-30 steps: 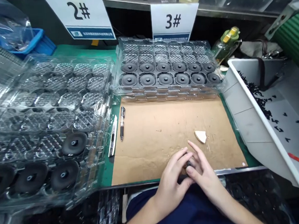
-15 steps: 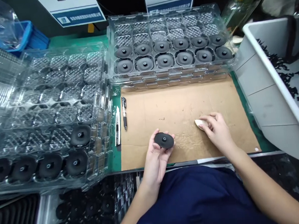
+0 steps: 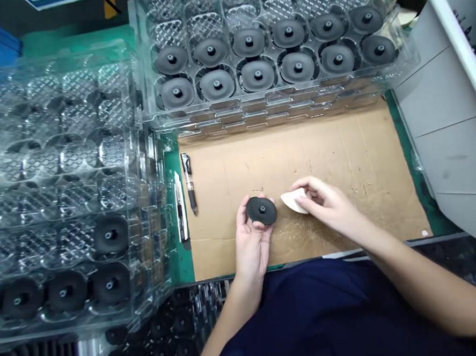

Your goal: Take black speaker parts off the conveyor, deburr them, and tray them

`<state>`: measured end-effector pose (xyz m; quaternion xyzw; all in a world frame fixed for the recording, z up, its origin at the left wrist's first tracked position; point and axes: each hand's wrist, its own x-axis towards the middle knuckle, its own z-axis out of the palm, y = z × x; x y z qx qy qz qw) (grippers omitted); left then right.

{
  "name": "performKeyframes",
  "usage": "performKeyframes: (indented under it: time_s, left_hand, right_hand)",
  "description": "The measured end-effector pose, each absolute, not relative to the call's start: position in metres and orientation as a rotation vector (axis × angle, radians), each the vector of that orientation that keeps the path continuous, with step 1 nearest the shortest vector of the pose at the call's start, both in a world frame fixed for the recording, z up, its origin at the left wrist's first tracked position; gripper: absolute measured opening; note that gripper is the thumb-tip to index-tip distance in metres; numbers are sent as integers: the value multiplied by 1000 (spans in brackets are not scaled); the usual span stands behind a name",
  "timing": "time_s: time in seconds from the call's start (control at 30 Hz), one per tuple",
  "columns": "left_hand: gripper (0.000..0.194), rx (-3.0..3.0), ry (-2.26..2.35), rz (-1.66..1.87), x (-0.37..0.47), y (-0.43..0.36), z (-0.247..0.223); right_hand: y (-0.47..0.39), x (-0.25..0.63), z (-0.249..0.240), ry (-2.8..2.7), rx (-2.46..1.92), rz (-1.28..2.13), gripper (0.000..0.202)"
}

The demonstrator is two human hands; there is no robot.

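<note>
Head view: your left hand (image 3: 252,246) holds a black disc (image 3: 270,214) above the cardboard sheet (image 3: 229,170) on the counter (image 3: 184,268), its fingers gripping the rim so that the hub (image 3: 262,209) faces up. Your right hand (image 3: 327,205) pinches a white wedge (image 3: 292,200) between thumb and fingers, one pointed end turned toward the disc, near it but apart. The step in hand appears to be bringing wedge and disc together, with contact not yet made. By this reading, the next move calls for a steady left grip and a light, controlled approach by the right. Beyond the sheet, similar discs sit in a clear tray (image 3: 233,106).
</note>
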<state>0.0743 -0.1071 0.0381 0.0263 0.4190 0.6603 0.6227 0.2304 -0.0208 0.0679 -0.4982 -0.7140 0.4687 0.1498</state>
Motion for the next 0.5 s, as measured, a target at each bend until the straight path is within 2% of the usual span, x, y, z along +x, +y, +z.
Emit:
performKeyframes:
  time_s: [0.17,0.37,0.5]
  left_hand:
    - [50,18,1003,1480,74,-107,39]
    - [52,0,1015,1476,73,-107,39]
    - [52,-10,979,1440,71,-107,39]
  right_hand:
    - [-24,190,78,-2098,-1336,1420,10]
    - [-22,193,81,-2173,-1346,1406,12]
    - [-23,194,81,-2149,-1259,1554,11]
